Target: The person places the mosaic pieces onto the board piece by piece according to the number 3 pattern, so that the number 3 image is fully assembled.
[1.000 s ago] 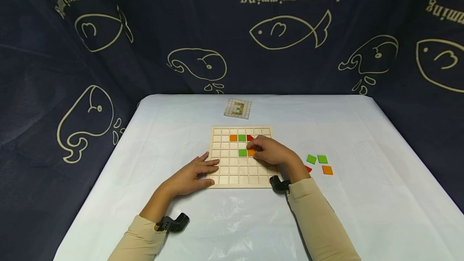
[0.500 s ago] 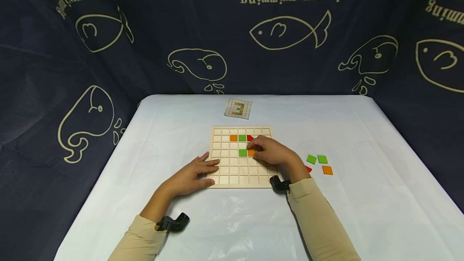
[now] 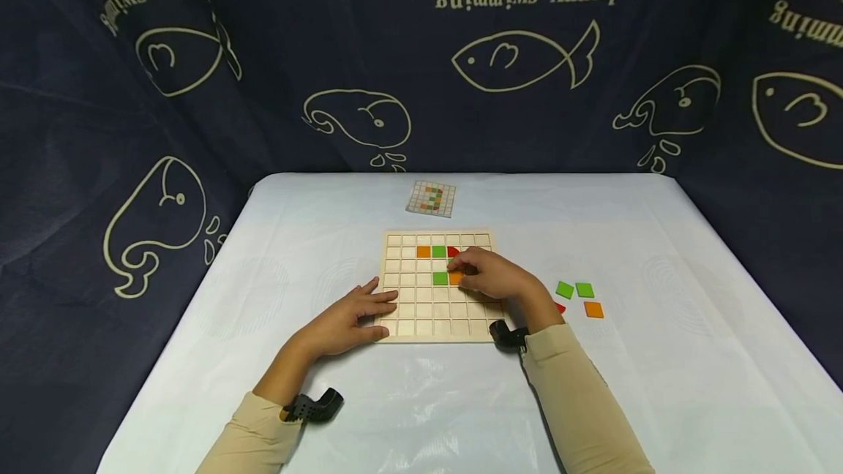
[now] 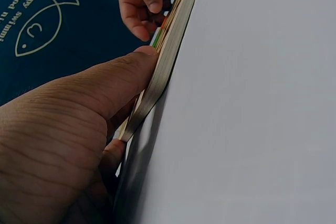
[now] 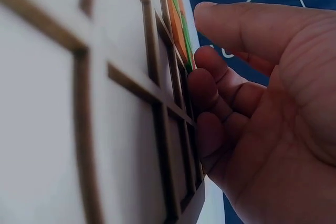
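Observation:
A square wooden grid board (image 3: 421, 311) lies on the white table. Set in its cells are an orange tile (image 3: 424, 251), a green tile (image 3: 438, 251), a red tile (image 3: 453, 251), a lower green tile (image 3: 440, 279) and a lower orange tile (image 3: 455, 279). My right hand (image 3: 495, 274) is over the board's right half, fingertips by that lower orange tile. In the right wrist view its fingers bend loosely, thumb apart, nothing between them. My left hand (image 3: 345, 319) rests at the board's left edge, fingers spread, fingertips on the rim. The right hand hides some cells.
Right of the board lie two loose green tiles (image 3: 564, 290), an orange tile (image 3: 593, 310) and a red piece (image 3: 560, 307) partly behind the right wrist. Beyond the board is a small pattern card (image 3: 431, 199). A dark printed cloth (image 3: 527, 115) hangs behind the table.

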A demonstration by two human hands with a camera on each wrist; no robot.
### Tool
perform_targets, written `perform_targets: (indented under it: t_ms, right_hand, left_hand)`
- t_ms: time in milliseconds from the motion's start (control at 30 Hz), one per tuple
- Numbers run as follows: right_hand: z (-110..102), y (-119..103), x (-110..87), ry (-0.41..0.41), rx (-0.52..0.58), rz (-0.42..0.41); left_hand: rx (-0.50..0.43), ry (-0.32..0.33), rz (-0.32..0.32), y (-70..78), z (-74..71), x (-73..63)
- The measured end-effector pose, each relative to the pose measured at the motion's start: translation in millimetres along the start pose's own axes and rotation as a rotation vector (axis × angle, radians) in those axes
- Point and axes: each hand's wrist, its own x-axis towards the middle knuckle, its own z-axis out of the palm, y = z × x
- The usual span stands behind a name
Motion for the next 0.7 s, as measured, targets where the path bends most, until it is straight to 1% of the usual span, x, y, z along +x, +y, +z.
perform_targets:
  t_ms: [200, 433, 533, 700]
  right_hand:
    - [-2.6, 1.7, -1.6, -0.006, 0.044, 0.012]
    - [-13.8, 6.6, -7.0, 0.010, 0.115, 0.016]
    - [-21.6, 9.8, -14.2, 0.035, 0.124, 0.022]
    - [-36.6, 18.2, -31.7, 0.088, 0.110, 0.071]
  left_hand:
    - [0.004, 0.000, 0.005, 0.0, -0.2, -0.3]
    - [0.001, -0.002, 0.005, -1.3, 0.0, 1.4]
    - [-0.003, -0.003, 0.009, -1.5, 0.3, 1.9]
    - [0.001, 0.001, 0.007, -0.5, 0.0, 0.6]
